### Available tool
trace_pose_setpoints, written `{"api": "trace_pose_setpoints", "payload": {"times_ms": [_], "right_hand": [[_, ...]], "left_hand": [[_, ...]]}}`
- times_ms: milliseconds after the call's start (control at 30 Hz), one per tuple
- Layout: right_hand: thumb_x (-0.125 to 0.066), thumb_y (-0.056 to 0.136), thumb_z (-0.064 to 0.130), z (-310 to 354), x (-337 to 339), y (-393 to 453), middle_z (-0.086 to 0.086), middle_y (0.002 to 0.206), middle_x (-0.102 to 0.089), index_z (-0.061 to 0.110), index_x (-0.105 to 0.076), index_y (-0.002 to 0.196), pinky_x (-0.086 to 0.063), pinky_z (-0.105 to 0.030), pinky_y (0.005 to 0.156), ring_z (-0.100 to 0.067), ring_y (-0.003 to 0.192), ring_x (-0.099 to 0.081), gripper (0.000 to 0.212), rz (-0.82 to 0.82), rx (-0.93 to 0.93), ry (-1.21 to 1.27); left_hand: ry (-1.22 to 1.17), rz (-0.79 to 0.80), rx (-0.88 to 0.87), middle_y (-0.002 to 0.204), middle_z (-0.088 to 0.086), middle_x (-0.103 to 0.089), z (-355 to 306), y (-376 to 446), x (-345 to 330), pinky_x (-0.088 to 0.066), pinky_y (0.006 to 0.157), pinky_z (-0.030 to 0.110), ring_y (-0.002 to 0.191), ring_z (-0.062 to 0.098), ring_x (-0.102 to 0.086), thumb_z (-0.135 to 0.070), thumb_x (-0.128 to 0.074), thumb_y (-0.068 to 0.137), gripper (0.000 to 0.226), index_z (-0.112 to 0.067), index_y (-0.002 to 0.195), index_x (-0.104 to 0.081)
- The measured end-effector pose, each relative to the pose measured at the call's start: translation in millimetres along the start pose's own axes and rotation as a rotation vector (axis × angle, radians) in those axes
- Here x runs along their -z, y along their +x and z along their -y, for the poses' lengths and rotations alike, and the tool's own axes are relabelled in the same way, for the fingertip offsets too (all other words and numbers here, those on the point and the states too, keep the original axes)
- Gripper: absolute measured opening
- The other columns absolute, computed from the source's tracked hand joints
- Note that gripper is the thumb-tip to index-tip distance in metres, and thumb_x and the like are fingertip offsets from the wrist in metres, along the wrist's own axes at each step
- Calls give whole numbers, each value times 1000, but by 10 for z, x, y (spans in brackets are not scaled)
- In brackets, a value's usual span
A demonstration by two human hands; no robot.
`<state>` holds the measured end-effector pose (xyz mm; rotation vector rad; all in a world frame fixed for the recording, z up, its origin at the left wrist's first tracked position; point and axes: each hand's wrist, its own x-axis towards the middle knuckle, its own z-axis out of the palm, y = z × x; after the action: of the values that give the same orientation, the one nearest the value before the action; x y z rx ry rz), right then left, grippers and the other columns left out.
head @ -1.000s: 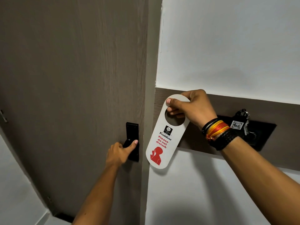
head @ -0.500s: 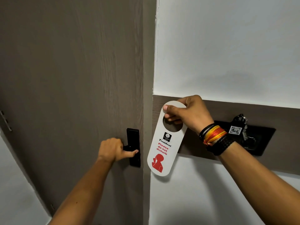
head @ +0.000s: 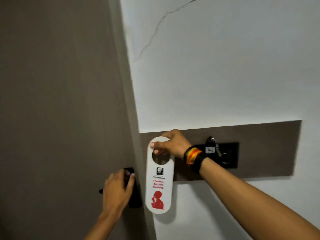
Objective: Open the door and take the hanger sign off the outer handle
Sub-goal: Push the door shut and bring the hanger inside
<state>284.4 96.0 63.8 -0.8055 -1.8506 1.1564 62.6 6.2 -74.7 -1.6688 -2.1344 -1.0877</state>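
Observation:
A grey-brown door fills the left half of the view. My left hand is wrapped around its black lever handle, over the black lock plate. My right hand pinches the top loop of a white hanger sign with red "do not disturb" lettering and a red figure. The sign hangs straight down in front of the white wall, just right of the door frame.
A brown wall band runs to the right of the frame and carries a black card-slot panel with a key and tag hanging in it. Above it the white wall shows a crack.
The view has tilted up and shifted, so hands sit lower in the picture. My left hand has closed further over the handle. The sign now hangs vertical instead of slanted.

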Motion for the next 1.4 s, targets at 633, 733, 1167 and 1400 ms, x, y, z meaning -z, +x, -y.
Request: {"api": "trace_pose_setpoints", "payload": {"times_ms": [633,733,1167,1400], "right_hand": [[-76,93,23,-814,1391,-1901,-13,97,-81,7,-77,106,-63,-31,78,-23,87,-77,21,-295,-109,9],[-74,94,19,-1140,1844,-2230,-18,93,-79,8,-80,101,-64,-34,71,-21,77,-73,14,-401,-154,-1],[-70,96,6,-2320,4551,-4153,-9,78,-76,2,-73,93,-57,-25,53,-17,64,-68,6,-811,-454,44],[-72,96,19,-3280,5591,-5639,-10,94,-80,9,-76,105,-63,-31,65,-25,83,-77,14,-954,-798,21]], "left_hand": [[-986,448,-64,88,1,-83,-2053,-363,-279,-62,62,26,72,14,-76,-17,-58,104,19,-5,98,-70],[-962,511,-110,92,0,-82,-2553,-480,-552,-63,65,27,77,12,-76,-20,-58,105,20,-5,101,-70],[-991,1018,-174,108,7,-82,-5561,-1466,-2604,-67,74,37,90,26,-80,-18,-60,103,23,-12,119,-77],[-950,1362,15,90,7,-83,-6831,-2838,-3930,-64,60,27,68,16,-78,-12,-67,99,14,-11,105,-79]]}}
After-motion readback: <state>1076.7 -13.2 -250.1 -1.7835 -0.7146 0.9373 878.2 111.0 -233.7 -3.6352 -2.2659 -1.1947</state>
